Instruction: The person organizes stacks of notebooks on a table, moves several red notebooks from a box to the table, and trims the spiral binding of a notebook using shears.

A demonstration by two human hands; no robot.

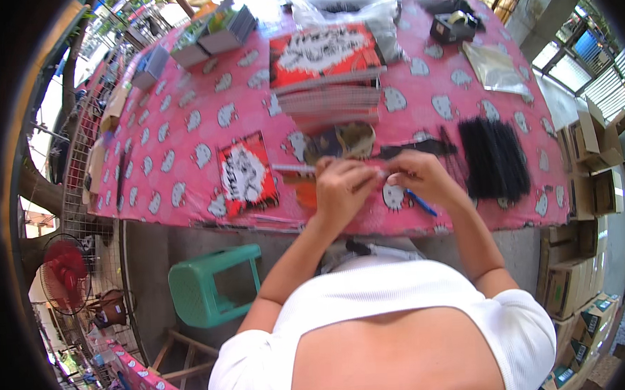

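Surface: table (184, 131) under a pink cloth with a repeating white cartoon print, outdoors in hard sun. Concrete floor below, green plastic stool (215, 283) under the near edge, red fan (65, 272) far left, stacked cardboard boxes (591, 183) on your right.

On the cloth: red-and-white printed packs (324, 51), one smaller pack (247, 173) near your left hand, a bundle of black sticks (493, 158) to your right, a tape dispenser (451, 27) at the far edge.

Your left hand (343, 187) is curled shut, pinching a thin pale stick (294, 168). Its long axis runs roughly left-right, free end pointing left, just above the cloth.

Your right hand (423, 180) is closed too, touching the left at the fingertips, with a blue pen (419, 202) poking out below, tip angled down-right.
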